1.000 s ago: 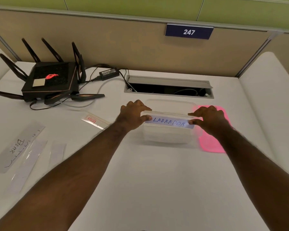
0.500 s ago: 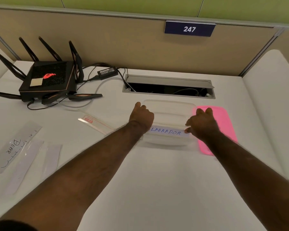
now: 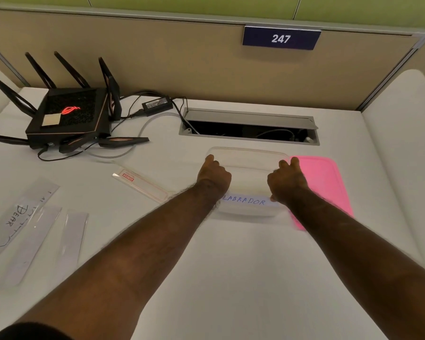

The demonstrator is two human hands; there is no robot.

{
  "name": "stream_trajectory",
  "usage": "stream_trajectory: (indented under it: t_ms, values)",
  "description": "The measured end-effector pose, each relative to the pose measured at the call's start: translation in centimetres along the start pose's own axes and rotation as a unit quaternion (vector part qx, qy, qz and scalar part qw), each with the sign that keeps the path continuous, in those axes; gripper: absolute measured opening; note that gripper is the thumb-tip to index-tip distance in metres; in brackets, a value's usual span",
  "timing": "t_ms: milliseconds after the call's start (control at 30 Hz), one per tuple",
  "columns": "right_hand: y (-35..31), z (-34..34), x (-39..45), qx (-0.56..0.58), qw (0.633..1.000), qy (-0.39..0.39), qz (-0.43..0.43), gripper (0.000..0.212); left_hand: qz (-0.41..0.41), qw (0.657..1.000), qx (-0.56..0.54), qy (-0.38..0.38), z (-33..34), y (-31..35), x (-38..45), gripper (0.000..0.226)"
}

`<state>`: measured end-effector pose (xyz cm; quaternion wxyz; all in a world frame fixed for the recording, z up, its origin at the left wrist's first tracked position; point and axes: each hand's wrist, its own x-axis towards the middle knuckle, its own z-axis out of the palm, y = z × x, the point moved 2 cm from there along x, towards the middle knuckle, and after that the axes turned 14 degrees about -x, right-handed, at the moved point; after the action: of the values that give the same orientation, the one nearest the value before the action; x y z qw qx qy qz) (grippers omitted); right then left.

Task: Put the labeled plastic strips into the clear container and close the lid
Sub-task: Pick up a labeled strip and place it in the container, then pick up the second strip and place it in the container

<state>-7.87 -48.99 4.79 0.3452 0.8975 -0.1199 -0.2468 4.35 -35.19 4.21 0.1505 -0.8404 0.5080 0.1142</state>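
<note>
Both hands reach into the clear rectangular plastic container (image 3: 248, 153) on the white bench (image 3: 231, 266). The left hand (image 3: 214, 174) and right hand (image 3: 286, 179) are curled at either end of a white plastic strip lettered "LABRADOR" (image 3: 245, 201), which lies inside along the near wall; whether their fingers pinch it I cannot tell. A flat pink lid (image 3: 322, 182) lies just right of the container. More labelled strips (image 3: 22, 217) lie far left.

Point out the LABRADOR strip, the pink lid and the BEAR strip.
LABRADOR strip (image 3: 245, 201): head view, on the written word.
pink lid (image 3: 322, 177): head view, bare middle.
BEAR strip (image 3: 16, 215): head view, on the writing.
</note>
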Motion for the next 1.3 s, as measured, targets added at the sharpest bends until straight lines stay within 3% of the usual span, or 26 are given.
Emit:
stream_trajectory:
  t_ms: [267,500,667,800,1033,1300]
  values:
    - [0.1,-0.3,-0.1,0.051,0.999,-0.013,0.0,0.05,0.029,0.999,-0.027,0.013,0.3,-1.1,0.0,0.036]
    - [2.4,-2.4,-0.2,0.168,0.978,0.087,0.09,0.043,0.031,0.971,-0.104,0.213,-2.0,-5.3,-1.0,0.034]
    - [2.6,-5.2,0.2,0.185,0.961,0.163,0.126,0.042,-0.058,0.953,-0.149,0.259,-2.1,-10.1,-2.4,0.032]
    - [1.2,-8.2,0.9,0.213,0.947,0.211,0.115,0.049,-0.124,0.945,-0.171,0.249,-0.5,-14.3,-3.8,0.041]
    - [-3.8,-13.4,2.8,0.258,0.938,0.226,0.042,0.058,-0.213,0.942,-0.186,0.181,3.5,-20.4,-6.6,0.055]
    - [-11.7,-16.9,4.8,0.25,0.947,0.195,-0.049,0.068,-0.282,0.927,-0.245,0.042,8.9,-23.1,-8.2,0.062]
